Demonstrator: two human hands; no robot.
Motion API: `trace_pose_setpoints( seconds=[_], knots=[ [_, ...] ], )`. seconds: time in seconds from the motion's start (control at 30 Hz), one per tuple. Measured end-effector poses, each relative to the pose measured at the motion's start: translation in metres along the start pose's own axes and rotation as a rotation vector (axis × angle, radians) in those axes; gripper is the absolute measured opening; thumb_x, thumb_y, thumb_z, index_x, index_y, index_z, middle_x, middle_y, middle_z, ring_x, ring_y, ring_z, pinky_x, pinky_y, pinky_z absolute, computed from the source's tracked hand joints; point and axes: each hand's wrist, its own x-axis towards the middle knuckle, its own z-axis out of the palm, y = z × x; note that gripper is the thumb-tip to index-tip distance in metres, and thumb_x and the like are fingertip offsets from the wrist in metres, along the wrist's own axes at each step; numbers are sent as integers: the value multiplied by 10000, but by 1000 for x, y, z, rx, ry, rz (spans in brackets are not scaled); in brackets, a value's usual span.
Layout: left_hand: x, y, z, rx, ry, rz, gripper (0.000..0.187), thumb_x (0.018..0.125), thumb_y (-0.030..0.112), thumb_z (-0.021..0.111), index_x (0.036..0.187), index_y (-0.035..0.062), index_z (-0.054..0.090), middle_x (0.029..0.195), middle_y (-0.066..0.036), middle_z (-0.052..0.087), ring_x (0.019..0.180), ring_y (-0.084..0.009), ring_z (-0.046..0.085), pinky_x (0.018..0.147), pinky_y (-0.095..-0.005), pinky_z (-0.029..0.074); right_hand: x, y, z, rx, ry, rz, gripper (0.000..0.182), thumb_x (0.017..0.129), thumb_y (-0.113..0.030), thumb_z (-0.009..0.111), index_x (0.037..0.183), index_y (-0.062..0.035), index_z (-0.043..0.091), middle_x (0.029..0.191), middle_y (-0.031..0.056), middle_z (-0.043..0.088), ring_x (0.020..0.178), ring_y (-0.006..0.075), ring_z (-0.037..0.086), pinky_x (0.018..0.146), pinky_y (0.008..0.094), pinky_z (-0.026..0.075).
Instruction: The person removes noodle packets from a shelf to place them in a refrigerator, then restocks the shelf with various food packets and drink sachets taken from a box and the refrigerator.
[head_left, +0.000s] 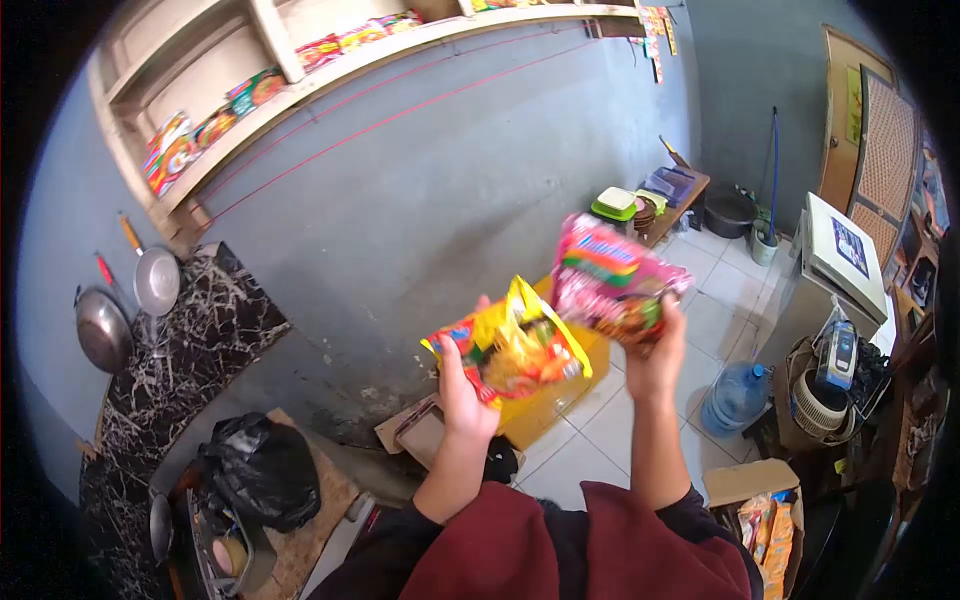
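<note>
My left hand (465,390) is closed on the left end of a yellow and red instant noodle packet (522,350), with the thumb across its front. In my right hand (658,350) is a pink instant noodle packet (608,275), gripped at its lower right edge and tilted. Both packets are held up in front of me, close together, the pink one higher and to the right. Their print is blurred. Behind them stands a yellow box-like piece (545,415), partly hidden by the packets.
A wall shelf (300,95) with several packets runs along the top left. Pans (157,280) hang at the left above a dark marbled counter (180,360). On the right are a water jug (735,398), an open carton (755,482) of orange packets and a white appliance (840,250).
</note>
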Motion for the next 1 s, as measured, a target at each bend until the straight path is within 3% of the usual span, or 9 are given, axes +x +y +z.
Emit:
trace_pose_setpoints(
  seconds=[0.2,0.3,0.43,0.57,0.6,0.73,0.83,0.9,1.0],
  knots=[
    [119,-50,5,180,-64,325,525,899,404,381,1214,-17,365,1214,-144,464,1085,-242,482,932,-385,386,82,-44,-58,-49,-58,127,370,796,-200,558,1092,-3,455,988,88,580,862,184,594,783,323,479],
    [195,-69,29,170,27,377,471,890,395,422,1106,-24,424,1102,-138,524,991,-235,544,852,-368,448,130,-48,-70,-367,-239,49,397,694,-175,678,1012,7,527,950,65,587,841,153,575,769,290,457],
    [306,-92,65,201,-105,354,405,901,360,416,1084,0,435,1037,-111,539,917,-198,561,805,-341,467,223,-50,-34,-924,-598,-293,428,636,-221,740,951,8,562,821,77,589,762,189,576,733,284,441],
    [403,-115,106,200,-446,580,458,803,404,570,995,-6,499,965,-92,548,879,-167,546,774,-312,458,332,-46,-4,-1196,-581,-785,421,657,-261,719,938,13,568,1120,160,464,975,287,493,836,349,388],
    [427,-122,115,186,-450,584,458,803,404,570,995,-6,499,965,-92,548,879,-167,546,774,-312,458,359,-46,-2,-1121,-606,-669,439,658,-282,716,952,11,572,1233,189,351,1083,305,418,894,368,347],
    [522,-146,154,266,-518,513,467,814,438,543,1022,24,486,966,-59,553,883,-164,556,781,-320,465,446,-51,-1,-793,-572,-414,564,734,-118,674,1214,34,420,1074,99,545,944,95,504,841,259,414],
    [581,-149,183,368,-558,437,415,872,383,474,1059,13,484,1018,-63,558,923,-160,558,805,-302,458,511,-60,-1,-810,-525,-364,556,718,-143,693,1188,33,453,1028,96,568,917,106,518,829,266,421],
    [608,-141,203,360,-566,338,438,860,411,489,1049,15,493,1014,-66,561,926,-131,537,822,-288,428,568,-60,-2,-968,-684,-747,503,737,-190,677,1144,42,496,1060,109,570,954,148,530,857,290,407],
    [647,-121,235,372,-653,490,463,880,410,440,1080,-5,484,1051,-91,563,941,-167,560,834,-319,449,637,-70,22,-690,-769,-591,357,809,-200,599,1096,7,556,1019,92,590,935,132,544,814,286,437]
  ],
)
